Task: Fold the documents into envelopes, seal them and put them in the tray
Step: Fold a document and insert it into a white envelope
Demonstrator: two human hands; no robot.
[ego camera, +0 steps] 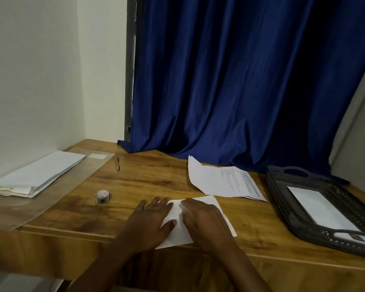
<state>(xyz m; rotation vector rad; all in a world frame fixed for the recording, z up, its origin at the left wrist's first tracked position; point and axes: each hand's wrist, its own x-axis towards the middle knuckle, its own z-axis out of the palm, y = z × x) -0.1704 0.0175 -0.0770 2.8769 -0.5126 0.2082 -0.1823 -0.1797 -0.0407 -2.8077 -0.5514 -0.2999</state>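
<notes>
A folded white document (223, 216) lies at the front edge of the wooden table (148, 178). My left hand (152, 220) lies flat on its left part with fingers spread. Beside it, my right hand (202, 218) presses down on the middle of the paper, fingers straight. A loose stack of printed documents (226, 182) sits behind, toward the curtain. White envelopes (36, 175) are piled at the far left. A dark grey tray (282, 199) at the right holds a white envelope (320, 207).
A small roll of stickers (102, 196) stands left of my hands. A pen (117, 163) lies further back. A clear plastic sheet (51, 203) covers the table's left end under the envelopes. A blue curtain (240, 81) hangs behind the table.
</notes>
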